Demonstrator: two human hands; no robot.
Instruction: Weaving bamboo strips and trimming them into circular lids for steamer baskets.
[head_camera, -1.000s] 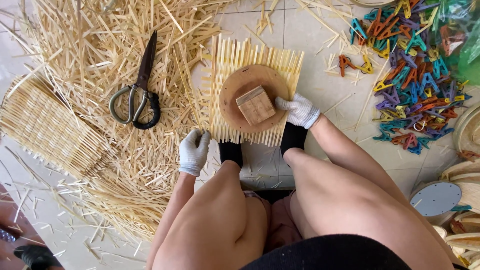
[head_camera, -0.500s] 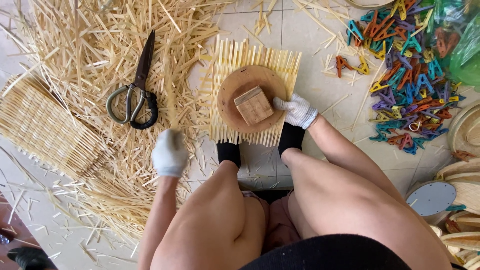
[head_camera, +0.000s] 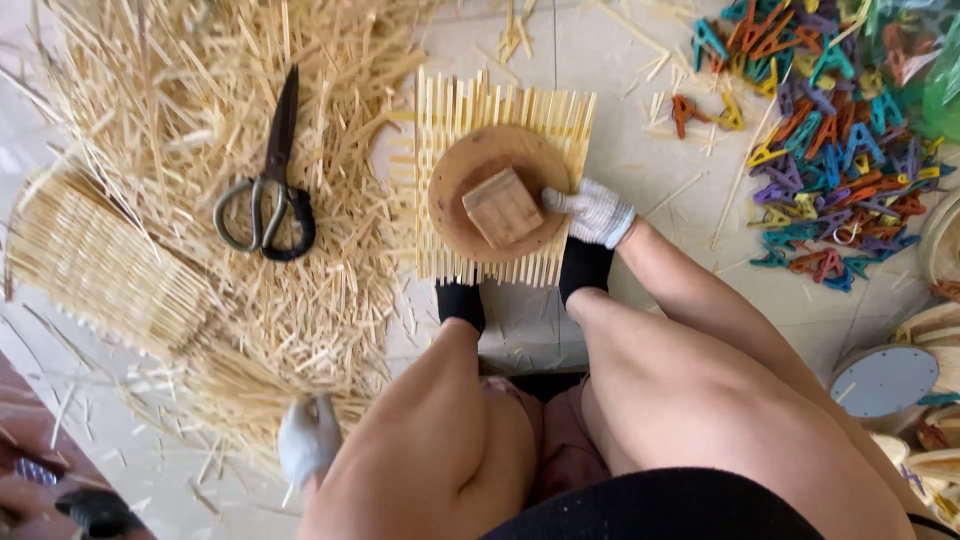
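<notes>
the right hand (head_camera: 597, 211), in a white glove, rests on the edge of a round wooden disc (head_camera: 455, 200), fingers loosely curled and touching a small wooden block (head_camera: 502, 207) that sits on the disc. it presses rather than grips. the disc lies on a mat of woven straw strips (head_camera: 500, 105), flat on the tiled floor in front of both black-socked feet. the left hand (head_camera: 308, 440), also gloved, is low beside the left knee, at the edge of the loose straw pile (head_camera: 150, 110); blurred, so its opening cannot be told. scissors (head_camera: 268, 185) lie on the straw. coloured clips (head_camera: 830, 150) lie to the right.
</notes>
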